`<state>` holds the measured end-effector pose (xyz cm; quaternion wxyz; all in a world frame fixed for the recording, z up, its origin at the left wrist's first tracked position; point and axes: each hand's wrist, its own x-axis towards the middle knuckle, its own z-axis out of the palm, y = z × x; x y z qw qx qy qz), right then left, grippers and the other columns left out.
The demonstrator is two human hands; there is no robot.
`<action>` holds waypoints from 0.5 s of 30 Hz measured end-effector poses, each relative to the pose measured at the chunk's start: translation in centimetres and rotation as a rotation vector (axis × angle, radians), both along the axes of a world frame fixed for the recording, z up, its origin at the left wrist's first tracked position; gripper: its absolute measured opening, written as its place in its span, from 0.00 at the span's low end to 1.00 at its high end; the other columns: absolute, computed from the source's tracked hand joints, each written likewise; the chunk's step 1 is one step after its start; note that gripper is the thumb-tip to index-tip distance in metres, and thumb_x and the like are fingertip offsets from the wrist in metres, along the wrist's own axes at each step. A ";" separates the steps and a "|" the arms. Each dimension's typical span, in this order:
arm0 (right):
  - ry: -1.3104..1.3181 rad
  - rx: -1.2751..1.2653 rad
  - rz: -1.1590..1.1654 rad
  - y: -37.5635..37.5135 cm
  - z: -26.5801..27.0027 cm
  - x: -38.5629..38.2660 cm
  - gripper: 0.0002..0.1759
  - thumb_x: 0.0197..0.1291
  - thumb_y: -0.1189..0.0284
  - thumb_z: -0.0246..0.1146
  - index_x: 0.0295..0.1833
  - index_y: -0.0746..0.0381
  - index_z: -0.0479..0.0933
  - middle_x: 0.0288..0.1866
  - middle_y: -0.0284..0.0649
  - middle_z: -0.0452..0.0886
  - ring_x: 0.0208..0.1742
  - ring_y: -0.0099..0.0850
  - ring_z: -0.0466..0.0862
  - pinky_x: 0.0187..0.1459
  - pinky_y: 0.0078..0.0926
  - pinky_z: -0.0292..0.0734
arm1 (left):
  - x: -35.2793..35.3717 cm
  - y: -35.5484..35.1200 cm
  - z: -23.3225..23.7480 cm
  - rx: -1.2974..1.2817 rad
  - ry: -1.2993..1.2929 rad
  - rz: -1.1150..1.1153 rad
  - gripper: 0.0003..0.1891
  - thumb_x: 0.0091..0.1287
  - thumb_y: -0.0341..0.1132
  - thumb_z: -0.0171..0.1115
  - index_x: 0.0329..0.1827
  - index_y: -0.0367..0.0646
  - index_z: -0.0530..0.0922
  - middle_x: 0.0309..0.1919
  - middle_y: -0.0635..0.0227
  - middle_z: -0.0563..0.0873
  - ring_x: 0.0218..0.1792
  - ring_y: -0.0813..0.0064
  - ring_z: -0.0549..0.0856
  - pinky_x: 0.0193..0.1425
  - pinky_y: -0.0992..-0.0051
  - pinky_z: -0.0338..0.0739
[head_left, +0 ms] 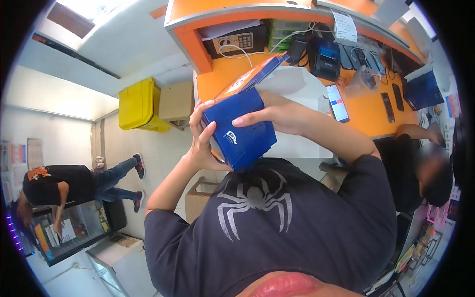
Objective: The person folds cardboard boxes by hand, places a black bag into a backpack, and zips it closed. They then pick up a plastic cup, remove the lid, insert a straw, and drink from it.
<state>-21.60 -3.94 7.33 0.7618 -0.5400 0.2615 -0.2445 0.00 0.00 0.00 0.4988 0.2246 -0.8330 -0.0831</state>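
Note:
A blue box with a small white logo is held up in front of my chest, above the orange desk's near edge. My left hand grips its left side, fingers bent over the edge. From the right, my right hand holds it, with the thumb lying on the logo face. An orange and blue flat piece with white print sticks up behind the box; whether it is joined to the box I cannot tell.
The orange desk carries a safe, a black card printer or terminal, a lit phone and cables. A yellow bin stands left. One person is far left, another sits right.

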 end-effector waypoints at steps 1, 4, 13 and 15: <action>-0.007 0.020 0.023 -0.2 0.1 0.0 0.33 0.56 0.63 0.69 0.64 0.65 0.67 0.59 0.43 0.74 0.63 0.33 0.73 0.64 0.32 0.68 | -0.1 -0.1 -0.2 -0.002 0.026 0.008 0.61 0.39 0.64 0.74 0.75 0.54 0.50 0.65 0.40 0.57 0.68 0.41 0.59 0.70 0.44 0.53; -0.050 0.149 0.065 -0.8 0.5 -0.4 0.29 0.61 0.62 0.65 0.63 0.65 0.69 0.61 0.43 0.74 0.63 0.30 0.73 0.63 0.31 0.69 | -0.8 -1.5 -0.9 -0.056 0.194 -0.014 0.60 0.40 0.65 0.73 0.75 0.51 0.51 0.66 0.42 0.58 0.67 0.44 0.61 0.70 0.45 0.56; 0.275 -0.870 -0.254 1.5 -0.4 -0.6 0.22 0.65 0.68 0.60 0.63 0.61 0.73 0.60 0.43 0.78 0.64 0.36 0.74 0.64 0.33 0.67 | 0.6 0.1 0.1 0.246 1.009 0.033 0.62 0.50 0.74 0.56 0.77 0.48 0.34 0.69 0.47 0.61 0.70 0.53 0.63 0.73 0.54 0.60; 0.224 -0.879 -0.359 2.1 -0.1 -0.4 0.20 0.59 0.76 0.63 0.58 0.62 0.76 0.57 0.42 0.79 0.59 0.37 0.78 0.61 0.33 0.70 | 0.3 0.0 0.0 0.237 1.069 0.045 0.62 0.50 0.75 0.55 0.77 0.48 0.34 0.70 0.45 0.61 0.70 0.53 0.64 0.73 0.54 0.60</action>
